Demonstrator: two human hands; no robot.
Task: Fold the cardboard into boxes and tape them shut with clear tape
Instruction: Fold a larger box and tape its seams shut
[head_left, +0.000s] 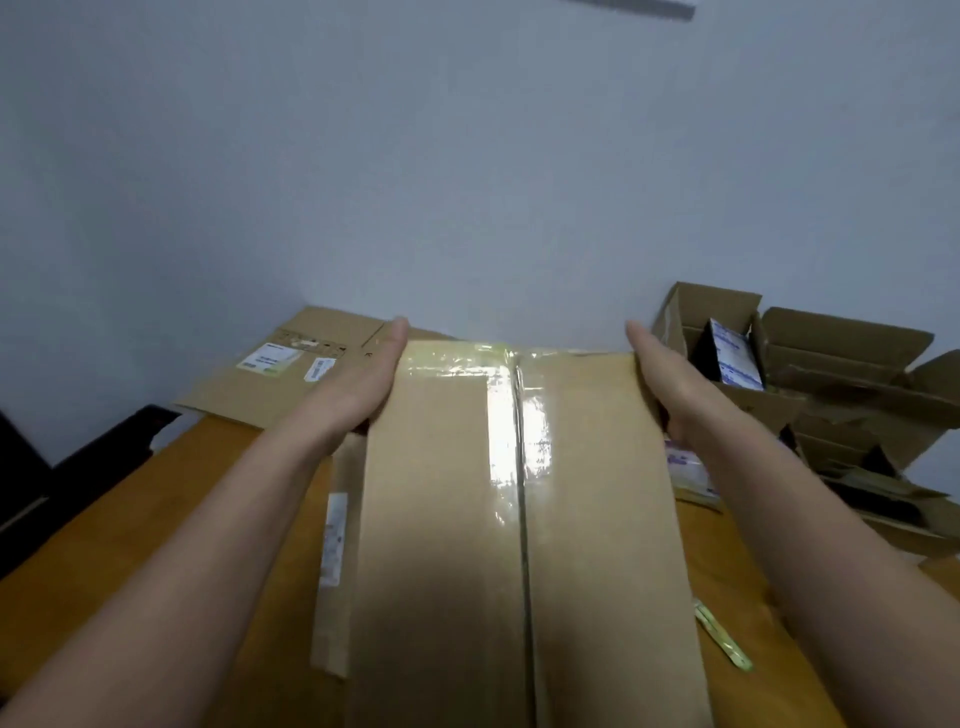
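My box (441, 519): plain tan brown.
Tape (506, 415): clear, glinting white.
Tabletop (130, 519): orange-brown.
Wall (467, 182): pale grey-blue.
Label (270, 358) on flat cardboard (249, 400): white, green.

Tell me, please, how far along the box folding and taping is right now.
Done: the middle box is folded, and clear tape covers the far stretch of its centre seam. In hand: the left hand and right hand press flat against its sides. Remaining: the near stretch of the seam looks bare, a flattened cardboard sheet lies unfolded at the far left, and the boxes on the right stand open.
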